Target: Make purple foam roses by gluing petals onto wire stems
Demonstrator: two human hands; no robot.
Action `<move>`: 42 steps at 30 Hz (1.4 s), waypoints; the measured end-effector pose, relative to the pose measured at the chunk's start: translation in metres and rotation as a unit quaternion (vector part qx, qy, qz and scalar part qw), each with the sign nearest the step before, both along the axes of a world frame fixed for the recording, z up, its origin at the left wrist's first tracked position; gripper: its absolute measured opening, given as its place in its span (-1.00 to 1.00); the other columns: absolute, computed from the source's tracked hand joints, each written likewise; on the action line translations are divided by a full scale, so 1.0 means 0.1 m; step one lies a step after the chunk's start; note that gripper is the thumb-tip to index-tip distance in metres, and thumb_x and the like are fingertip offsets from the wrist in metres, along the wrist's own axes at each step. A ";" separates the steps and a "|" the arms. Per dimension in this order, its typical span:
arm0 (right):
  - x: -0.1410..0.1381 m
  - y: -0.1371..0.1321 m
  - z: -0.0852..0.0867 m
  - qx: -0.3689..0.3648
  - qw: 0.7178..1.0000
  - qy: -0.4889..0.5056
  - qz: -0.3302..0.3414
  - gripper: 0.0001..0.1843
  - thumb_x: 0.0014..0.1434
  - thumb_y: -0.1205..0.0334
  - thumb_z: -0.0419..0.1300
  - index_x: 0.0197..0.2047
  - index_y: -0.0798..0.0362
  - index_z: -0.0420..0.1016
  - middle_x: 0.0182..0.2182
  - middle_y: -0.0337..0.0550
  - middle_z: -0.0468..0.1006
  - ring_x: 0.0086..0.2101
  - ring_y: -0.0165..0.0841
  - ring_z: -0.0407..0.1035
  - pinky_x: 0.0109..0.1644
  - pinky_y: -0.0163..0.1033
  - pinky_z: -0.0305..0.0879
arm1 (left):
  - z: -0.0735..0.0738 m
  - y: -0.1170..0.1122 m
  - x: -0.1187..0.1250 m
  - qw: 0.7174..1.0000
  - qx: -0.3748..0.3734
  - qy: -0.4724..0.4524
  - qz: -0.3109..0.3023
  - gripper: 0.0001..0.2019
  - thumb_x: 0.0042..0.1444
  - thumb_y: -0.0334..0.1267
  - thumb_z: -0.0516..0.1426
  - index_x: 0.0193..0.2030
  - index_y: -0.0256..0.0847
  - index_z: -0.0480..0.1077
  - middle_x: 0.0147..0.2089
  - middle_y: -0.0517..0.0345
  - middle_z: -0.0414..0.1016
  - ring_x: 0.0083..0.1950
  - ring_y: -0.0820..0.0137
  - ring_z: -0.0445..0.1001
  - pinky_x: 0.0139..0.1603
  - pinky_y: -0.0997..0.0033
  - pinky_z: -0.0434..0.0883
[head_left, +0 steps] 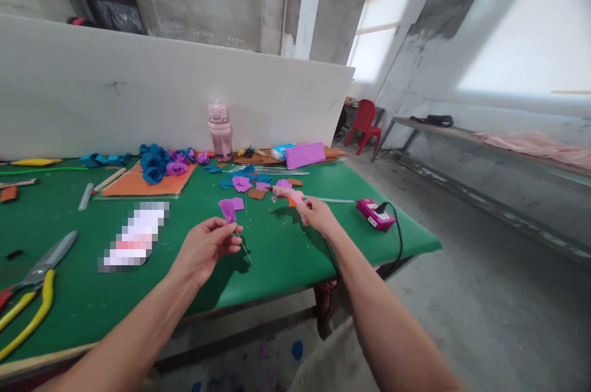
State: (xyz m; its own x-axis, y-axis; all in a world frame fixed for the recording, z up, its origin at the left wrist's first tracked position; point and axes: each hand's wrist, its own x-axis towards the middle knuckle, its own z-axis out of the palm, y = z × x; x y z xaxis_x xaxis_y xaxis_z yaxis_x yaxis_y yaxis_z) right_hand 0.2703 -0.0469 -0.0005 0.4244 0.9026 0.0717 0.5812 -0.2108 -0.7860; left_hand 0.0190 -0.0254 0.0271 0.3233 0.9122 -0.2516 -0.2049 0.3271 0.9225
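Observation:
My left hand (205,247) is closed in a pinch on a thin wire stem (244,248) with a purple petal (228,210) at its top, held above the green table (277,250). My right hand (314,212) is closed around a pink glue gun (289,194) further out on the table, its nozzle pointing left. Loose purple and blue petals (242,183) lie just beyond both hands.
Scissors with yellow handles (32,290) lie at the left edge. A pink power strip (375,213) with a black cord sits near the right edge. Blue and purple finished flowers (159,164) rest on an orange sheet. A pink bottle (220,130) and a purple box (305,155) stand by the white partition.

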 end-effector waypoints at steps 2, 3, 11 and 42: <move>-0.13 -0.07 0.06 0.043 0.996 0.084 -0.001 -0.69 0.16 0.02 -0.05 -0.42 0.07 0.29 -0.52 -0.20 0.46 -0.56 -0.48 0.32 -0.47 -0.38 0.23 | 0.02 0.02 -0.01 1.000 0.002 -0.006 0.010 -0.81 -0.14 -0.39 0.25 -0.51 -0.29 0.27 -0.40 0.07 0.53 -0.55 0.52 0.43 -0.55 0.52 0.44; -0.20 -0.12 0.10 0.078 0.972 0.221 0.001 -0.74 0.11 0.03 0.04 -0.39 0.07 0.29 -0.50 -0.20 0.45 -0.57 -0.48 0.31 -0.48 -0.36 0.26 | 0.02 0.03 0.00 1.000 0.003 -0.010 0.014 -0.81 -0.14 -0.39 0.26 -0.51 -0.29 0.27 -0.40 0.07 0.53 -0.55 0.52 0.42 -0.55 0.53 0.43; -0.56 -0.38 0.34 0.072 0.809 0.554 0.184 -0.64 0.10 -0.09 0.06 -0.29 0.04 0.41 -0.37 -0.14 0.49 -0.65 -0.52 0.12 -0.68 -0.39 0.13 | -0.02 0.09 0.03 0.999 0.007 -0.039 0.028 -0.78 -0.18 -0.37 0.27 -0.51 -0.28 0.27 -0.42 0.07 0.52 -0.57 0.53 0.40 -0.60 0.54 0.40; -0.72 -0.54 0.42 0.140 0.960 0.058 0.234 -0.74 0.25 0.11 -0.07 -0.17 0.10 0.31 -0.59 -0.27 0.39 -0.68 -0.51 0.18 -0.56 -0.39 0.16 | -0.12 0.13 0.03 0.995 -0.005 -0.092 -0.035 -0.84 -0.02 -0.50 0.15 -0.47 -0.29 0.22 -0.42 0.08 0.50 -0.56 0.55 0.41 -0.58 0.57 0.42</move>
